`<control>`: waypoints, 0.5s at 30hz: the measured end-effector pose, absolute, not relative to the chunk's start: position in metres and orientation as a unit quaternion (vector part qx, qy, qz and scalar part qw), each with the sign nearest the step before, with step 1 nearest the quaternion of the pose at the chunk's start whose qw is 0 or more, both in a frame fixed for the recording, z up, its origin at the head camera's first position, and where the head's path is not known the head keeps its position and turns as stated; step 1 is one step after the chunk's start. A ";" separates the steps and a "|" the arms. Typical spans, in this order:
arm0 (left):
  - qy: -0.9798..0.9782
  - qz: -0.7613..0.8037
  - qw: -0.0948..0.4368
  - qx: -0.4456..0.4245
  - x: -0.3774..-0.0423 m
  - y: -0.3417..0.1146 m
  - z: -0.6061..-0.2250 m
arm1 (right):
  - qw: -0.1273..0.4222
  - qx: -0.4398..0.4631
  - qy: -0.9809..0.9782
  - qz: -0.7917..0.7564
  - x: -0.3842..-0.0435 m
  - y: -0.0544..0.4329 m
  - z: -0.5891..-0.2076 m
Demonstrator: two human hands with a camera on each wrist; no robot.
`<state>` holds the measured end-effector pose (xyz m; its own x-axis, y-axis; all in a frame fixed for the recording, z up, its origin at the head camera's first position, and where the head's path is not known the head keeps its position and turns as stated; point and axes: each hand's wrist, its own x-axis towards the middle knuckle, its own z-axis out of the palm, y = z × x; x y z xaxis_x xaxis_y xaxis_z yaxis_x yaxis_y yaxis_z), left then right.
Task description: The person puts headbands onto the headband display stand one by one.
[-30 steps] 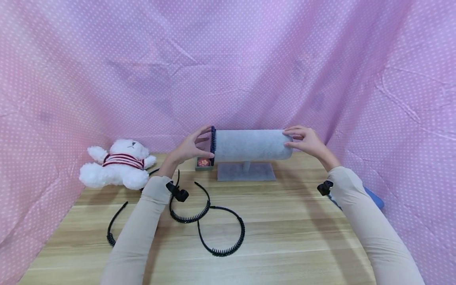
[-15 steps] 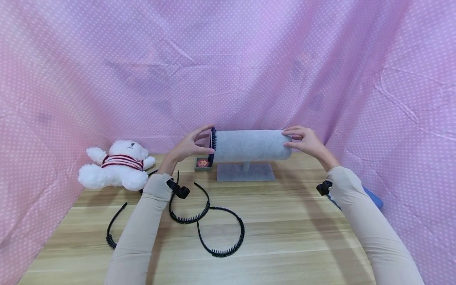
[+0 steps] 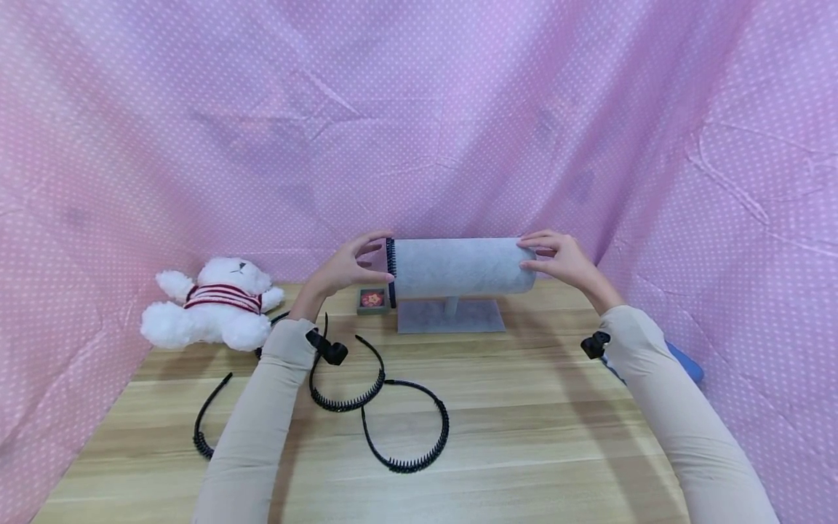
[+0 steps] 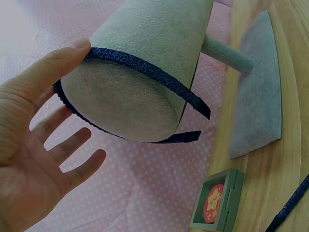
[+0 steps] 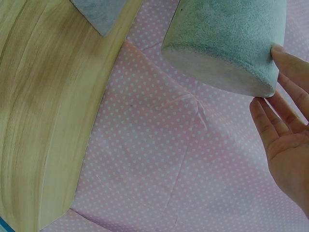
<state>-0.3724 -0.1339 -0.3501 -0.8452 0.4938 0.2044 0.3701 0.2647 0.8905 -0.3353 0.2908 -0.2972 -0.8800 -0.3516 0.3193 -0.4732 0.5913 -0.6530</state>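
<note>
L hand point(image 3: 340, 271) grips dk headband point(image 4: 140, 67) btw thumb & finger, others spread; band sits round L rim of grey roll point(image 3: 458, 266). R hand point(image 3: 566, 260) grips R end. Rec: ease band on evenly, keep sq., brace roll.

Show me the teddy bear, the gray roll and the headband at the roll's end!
Teddy bear point(image 3: 221, 297), head view: on its tummy.
Gray roll point(image 3: 461, 267), head view: middle of its side.
Headband point(image 4: 145, 70), left wrist view: partway along its dark blue band.
</note>
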 end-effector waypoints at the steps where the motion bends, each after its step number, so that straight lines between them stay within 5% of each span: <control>1: 0.793 0.542 0.056 0.272 -0.372 -0.134 -0.350 | 0.078 0.231 -0.889 0.387 -0.335 0.291 -0.297; 15: 0.827 0.482 0.008 0.290 -0.372 -0.122 -0.350 | 0.080 0.229 -0.891 0.384 -0.334 0.290 -0.296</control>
